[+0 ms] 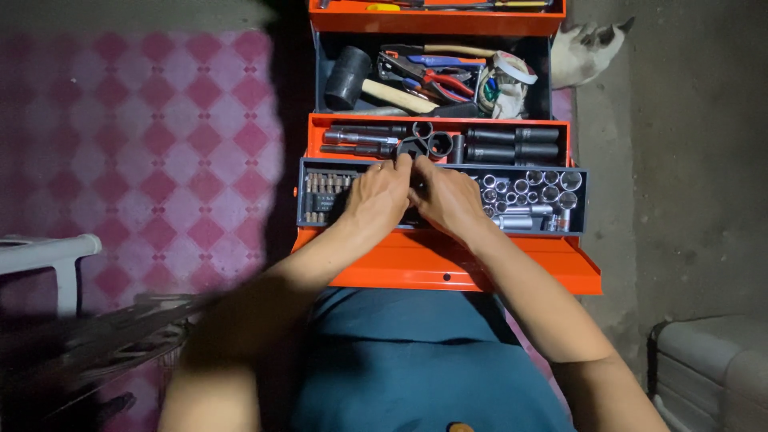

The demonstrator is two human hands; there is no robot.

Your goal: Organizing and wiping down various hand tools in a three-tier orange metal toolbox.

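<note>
Orange metal cantilever toolbox — open. Left hand and right hand meet over its grey socket tray, fingers curled; grip cannot be told. Chrome sockets at 3 o'clock, black rubber mallet at 12 o'clock.

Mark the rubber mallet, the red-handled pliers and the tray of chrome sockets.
rubber mallet [349, 77]: head view, on its black head.
red-handled pliers [445, 81]: head view, on a red handle.
tray of chrome sockets [583, 202]: head view, on its right wall.
</note>
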